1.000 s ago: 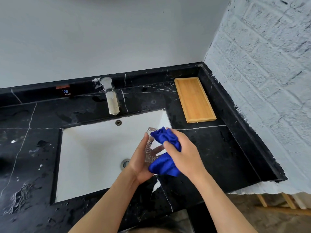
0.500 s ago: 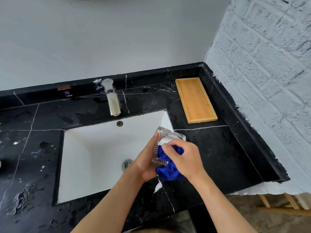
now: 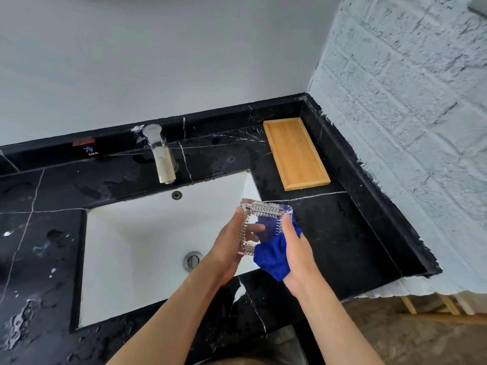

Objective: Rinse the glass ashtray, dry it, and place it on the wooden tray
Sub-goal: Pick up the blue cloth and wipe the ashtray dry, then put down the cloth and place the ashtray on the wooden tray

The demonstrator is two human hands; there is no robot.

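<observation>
Over the black marble counter (image 3: 329, 233), the square cut-glass ashtray (image 3: 263, 225), gripped by the left hand (image 3: 229, 248), has been turned face-up while the blue cloth (image 3: 271, 255), pinched in the right hand (image 3: 297, 248), has been shifted beneath it, so drying seems nearly finished.

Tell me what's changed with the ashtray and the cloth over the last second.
The glass ashtray has been turned in the left hand so its open face now shows to the camera. The blue cloth, which covered its front, has moved behind and below it under the right hand. Both hands keep their grip. The wooden tray, faucet and sink are unchanged.
</observation>
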